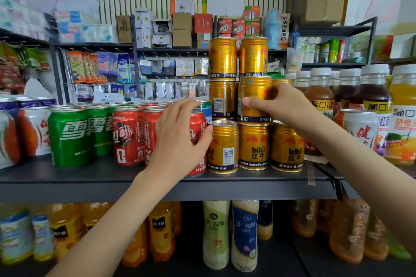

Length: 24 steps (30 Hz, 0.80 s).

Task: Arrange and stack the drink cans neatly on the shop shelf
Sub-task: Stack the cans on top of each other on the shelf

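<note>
Gold Red Bull cans (254, 145) stand stacked three levels high on the dark shelf (108, 176). My right hand (279, 102) grips a middle-level gold can (253, 94) from its right side, thumb across the front. My left hand (180, 139) wraps round a red cola can (198, 141) at the shelf's front edge, its thumb touching the rim of the bottom-left gold can (222, 146). Two gold cans (222, 57) top the stack. Red cola cans (127, 137) and green Sprite cans (69, 137) stand in rows to the left.
White and orange cans (33, 130) sit at the far left. Juice bottles (319, 94) and a white can (360, 126) crowd the shelf on the right. Bottled drinks (244, 234) fill the lower shelf. Racks of packaged goods stand behind.
</note>
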Available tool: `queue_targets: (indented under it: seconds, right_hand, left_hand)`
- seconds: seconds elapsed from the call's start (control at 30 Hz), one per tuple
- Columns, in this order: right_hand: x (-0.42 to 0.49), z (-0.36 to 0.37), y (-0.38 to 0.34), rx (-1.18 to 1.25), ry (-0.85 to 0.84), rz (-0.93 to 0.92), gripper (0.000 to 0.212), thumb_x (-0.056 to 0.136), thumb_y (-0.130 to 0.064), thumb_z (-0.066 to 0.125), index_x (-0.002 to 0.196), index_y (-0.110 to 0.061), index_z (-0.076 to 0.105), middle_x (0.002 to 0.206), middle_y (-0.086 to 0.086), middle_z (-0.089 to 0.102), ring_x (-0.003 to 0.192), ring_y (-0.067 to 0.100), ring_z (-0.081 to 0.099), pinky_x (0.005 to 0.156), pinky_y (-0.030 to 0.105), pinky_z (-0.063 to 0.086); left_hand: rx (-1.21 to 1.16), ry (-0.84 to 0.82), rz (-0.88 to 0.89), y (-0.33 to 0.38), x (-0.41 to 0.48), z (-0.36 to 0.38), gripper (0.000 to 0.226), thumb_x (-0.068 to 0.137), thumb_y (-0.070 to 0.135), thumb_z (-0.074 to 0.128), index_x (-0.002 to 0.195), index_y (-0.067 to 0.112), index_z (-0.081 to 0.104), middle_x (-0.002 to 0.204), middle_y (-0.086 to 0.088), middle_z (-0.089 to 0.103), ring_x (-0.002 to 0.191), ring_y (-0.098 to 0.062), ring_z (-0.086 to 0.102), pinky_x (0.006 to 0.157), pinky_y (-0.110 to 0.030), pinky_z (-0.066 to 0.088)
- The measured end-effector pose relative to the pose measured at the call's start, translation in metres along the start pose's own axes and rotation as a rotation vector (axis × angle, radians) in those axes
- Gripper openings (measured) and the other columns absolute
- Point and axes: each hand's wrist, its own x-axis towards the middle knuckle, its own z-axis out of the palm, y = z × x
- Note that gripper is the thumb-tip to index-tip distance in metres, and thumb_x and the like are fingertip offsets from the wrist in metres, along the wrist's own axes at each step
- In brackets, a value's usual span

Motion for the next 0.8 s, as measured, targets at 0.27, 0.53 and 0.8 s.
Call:
queue_targets:
  seconds: [0.27, 0.53, 0.8]
  right_hand:
    - [-0.017, 0.003, -0.035, -0.354, 0.313, -0.393, 0.068, 0.084, -0.040, 0.066, 0.139, -0.011, 0.038, 0.132, 0.005, 0.048, 0.121, 0.018, 0.044, 0.095, 0.027, 0.036]
    - [0.028, 0.009, -0.095, -0.575, -0.610, -0.461, 0.053, 0.093, -0.026, 0.058, 0.142, -0.033, 0.039, 0.133, -0.015, 0.047, 0.119, 0.003, 0.045, 0.091, 0.012, 0.034]
    - [0.063, 0.037, -0.112, -0.858, -0.903, -0.364, 0.067, 0.089, -0.022, 0.064, 0.146, -0.033, 0.030, 0.153, -0.009, 0.028, 0.140, 0.013, 0.025, 0.104, 0.028, 0.025]
  left_hand:
    - [0.078, -0.024, -0.003, -0.015, 0.000, -0.027, 0.054, 0.082, 0.058, 0.039, 0.126, 0.029, 0.049, 0.132, 0.015, 0.042, 0.122, 0.004, 0.023, 0.105, -0.026, 0.008]
    - [0.170, -0.363, 0.008, -0.044, 0.028, -0.072, 0.064, 0.064, 0.078, 0.026, 0.123, 0.054, 0.032, 0.125, 0.029, 0.032, 0.127, -0.003, 0.022, 0.110, -0.034, 0.012]
    - [0.269, -0.581, 0.103, -0.065, 0.044, -0.079, 0.078, 0.063, 0.083, 0.020, 0.132, 0.049, 0.034, 0.140, 0.025, 0.034, 0.122, 0.004, 0.026, 0.108, -0.030, 0.019]
